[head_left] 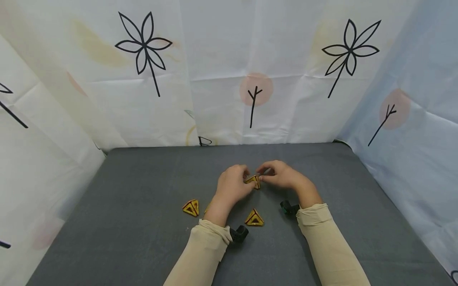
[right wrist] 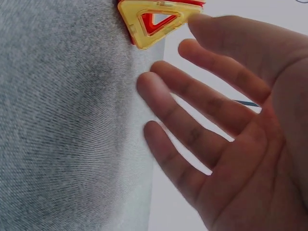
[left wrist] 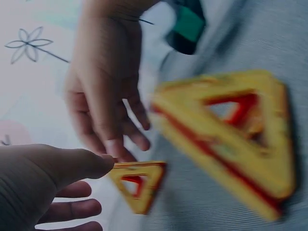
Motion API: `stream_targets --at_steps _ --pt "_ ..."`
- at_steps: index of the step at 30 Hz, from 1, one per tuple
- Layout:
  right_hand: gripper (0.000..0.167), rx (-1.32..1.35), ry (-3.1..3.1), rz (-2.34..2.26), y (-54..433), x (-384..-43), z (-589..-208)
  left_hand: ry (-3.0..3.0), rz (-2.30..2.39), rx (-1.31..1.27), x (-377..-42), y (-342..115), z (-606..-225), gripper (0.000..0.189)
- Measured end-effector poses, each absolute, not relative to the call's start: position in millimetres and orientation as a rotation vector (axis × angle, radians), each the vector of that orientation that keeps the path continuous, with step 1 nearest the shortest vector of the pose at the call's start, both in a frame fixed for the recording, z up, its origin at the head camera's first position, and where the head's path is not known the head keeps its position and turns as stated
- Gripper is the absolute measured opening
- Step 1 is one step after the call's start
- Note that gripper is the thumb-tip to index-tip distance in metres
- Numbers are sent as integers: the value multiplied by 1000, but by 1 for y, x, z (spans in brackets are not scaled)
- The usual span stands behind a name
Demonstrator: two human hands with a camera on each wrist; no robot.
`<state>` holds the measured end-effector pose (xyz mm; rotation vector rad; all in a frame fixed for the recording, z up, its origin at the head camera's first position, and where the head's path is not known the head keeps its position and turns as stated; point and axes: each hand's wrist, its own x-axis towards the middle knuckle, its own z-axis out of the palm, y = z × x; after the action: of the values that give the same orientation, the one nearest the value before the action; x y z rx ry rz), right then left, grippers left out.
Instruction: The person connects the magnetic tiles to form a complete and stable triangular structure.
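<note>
A small yellow-and-red triangular pyramid [head_left: 253,179], with triangular openings in its faces, stands between the two hands on the far part of the grey cloth. My left hand [head_left: 232,184] comes at it from the left, thumb tip right at its corner and the other fingers extended and apart from it. From the other side, the right hand [head_left: 284,176] reaches in; its thumb tip meets the corner of the pyramid [right wrist: 144,26] in the right wrist view. The remaining right fingers [right wrist: 197,130] are spread loosely, with nothing between them.
A second pyramid [head_left: 254,218] sits nearer, between the forearms. A third pyramid [head_left: 191,207] lies to the left, and a yellow sliver [head_left: 206,208] peeks out behind the left wrist. Printed white curtains [head_left: 222,107] border the grey table [head_left: 143,238]. Black wrist cameras [head_left: 239,234] hang below both sleeves.
</note>
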<state>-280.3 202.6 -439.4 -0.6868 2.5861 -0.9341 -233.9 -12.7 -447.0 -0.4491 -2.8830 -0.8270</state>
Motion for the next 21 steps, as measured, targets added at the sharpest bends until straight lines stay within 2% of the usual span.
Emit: stream_targets --at_steps 6,10,17,21 --pt "28 -755 2689 -986 204 -273 -430 -2892 -999 -540 -226 -25 -420 32" --pt "24 -855 2750 -991 195 -262 -409 -2938 -1060 -649 -217 -40 -400 33" --pt "8 -1082 2852 -1007 182 -232 -385 -2938 -851 -689 -192 -86 -384 32" --pt "10 -1057 2923 -908 185 -218 -383 -2909 -686 -621 -177 -122 -382 32"
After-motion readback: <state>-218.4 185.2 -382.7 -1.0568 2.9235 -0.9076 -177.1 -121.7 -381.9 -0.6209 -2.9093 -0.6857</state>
